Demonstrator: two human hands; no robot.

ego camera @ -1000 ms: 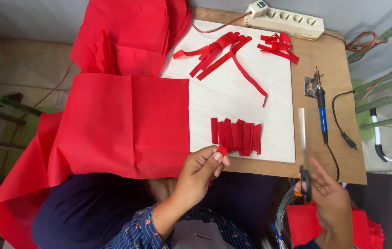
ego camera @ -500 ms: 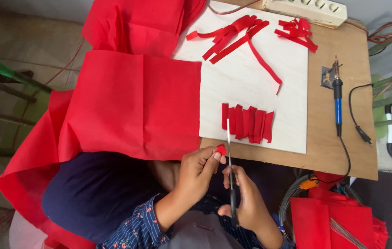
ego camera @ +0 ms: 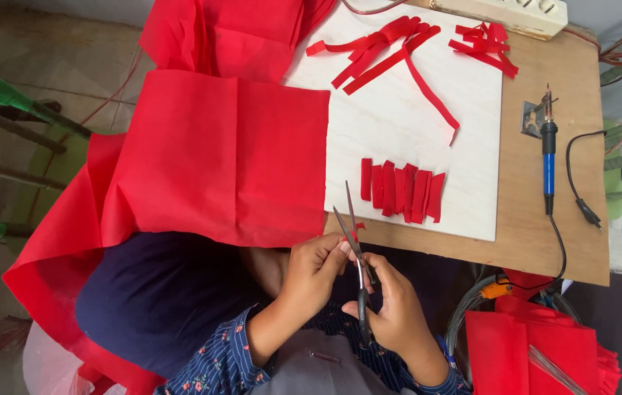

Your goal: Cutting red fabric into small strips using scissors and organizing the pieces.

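Work in hand: cutting red fabric into short pieces with scissors, judged from what the hands hold.
Left hand [ego camera: 316,267]: fingertips pinched on a small red fabric scrap [ego camera: 355,229], held at the bench edge, at 6 o'clock of the white board.
Right hand [ego camera: 394,306]: fingers clenched through the handles of the black scissors [ego camera: 355,252]; blades stand parted in a narrow V, tips toward 12 o'clock, with the scrap between or just beside them.
White board [ego camera: 406,117]: lies on the wooden bench [ego camera: 545,234]; carries the cut material.
Done, row: a row of short red strips [ego camera: 402,192] lies side by side, overlapping, at the board's 6 o'clock part.
Done or stock, long: long red strips [ego camera: 384,51] lie loosely crossed at the board's 12 o'clock end; a smaller red strip bundle [ego camera: 483,44] lies at 1 o'clock.
Remaining stock: a large red fabric sheet [ego camera: 216,153] covers the board's 9 o'clock side and drapes off the bench; folded red fabric [ego camera: 537,351] lies at 4 o'clock of the hands.
Progress estimate: partway; about nine short pieces lie ready, much uncut cloth remains.
Idle tool: a blue-handled soldering iron [ego camera: 548,146] lies on the bench at 3 o'clock of the board, untouched.
Power strip [ego camera: 515,9]: at the bench's 12 o'clock edge.
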